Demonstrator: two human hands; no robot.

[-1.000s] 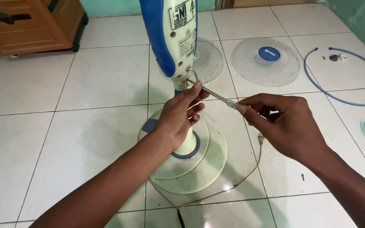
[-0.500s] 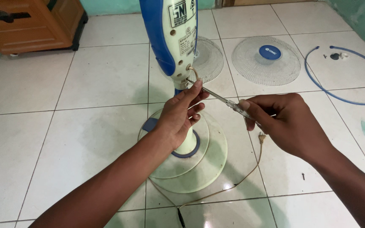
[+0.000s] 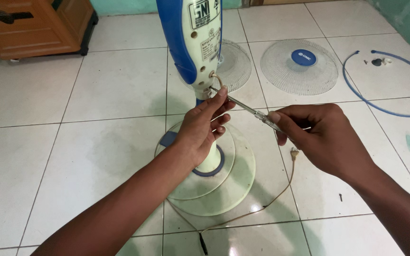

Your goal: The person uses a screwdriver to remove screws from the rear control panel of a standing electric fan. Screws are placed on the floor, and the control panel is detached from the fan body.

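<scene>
A cream and blue stand-fan body rises from its round base on the tiled floor. My right hand grips a thin screwdriver whose tip sits in a screw hole low on the fan body. My left hand reaches up beside the pole, and its fingertips rest on the screwdriver shaft near the tip. A beige power cord leaves the body near the tip and trails over the floor.
Two round fan grilles lie behind: one partly hidden by the fan body, one with a blue centre cap. A blue rim ring and small loose parts sit at right. A wooden cabinet stands top left.
My right hand has shifted its hold a little on the screwdriver handle, as if turning it. My left hand and the fan have stayed put.
</scene>
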